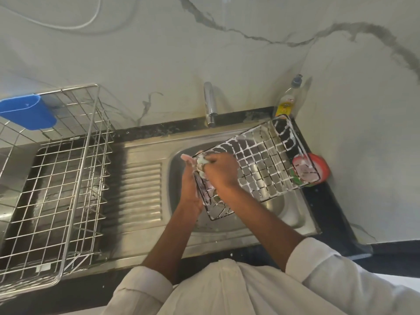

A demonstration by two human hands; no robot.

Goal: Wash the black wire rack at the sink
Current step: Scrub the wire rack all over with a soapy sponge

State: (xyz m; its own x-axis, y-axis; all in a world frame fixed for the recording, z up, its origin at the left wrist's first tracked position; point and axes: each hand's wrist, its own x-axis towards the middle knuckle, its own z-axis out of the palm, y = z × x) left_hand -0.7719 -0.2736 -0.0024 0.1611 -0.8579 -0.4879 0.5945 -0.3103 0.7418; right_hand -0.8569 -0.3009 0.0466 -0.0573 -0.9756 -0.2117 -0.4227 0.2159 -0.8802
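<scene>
The black wire rack (256, 164), its wires white with soap foam, lies tilted across the steel sink (293, 214), its far end propped on the right counter corner. My left hand (189, 178) grips the rack's near left edge. My right hand (221, 170) holds a pale, soapy scrub pad (201, 163) pressed against that same edge, right beside my left hand. The wires under both hands are hidden.
The tap (210, 104) stands behind the sink, with no water visible. A dish-soap bottle (287, 98) and a red round tub (316, 167) sit at the right corner. A steel dish drainer (56, 189) with a blue cup (28, 111) occupies the left side, past the ribbed draining board (141, 194).
</scene>
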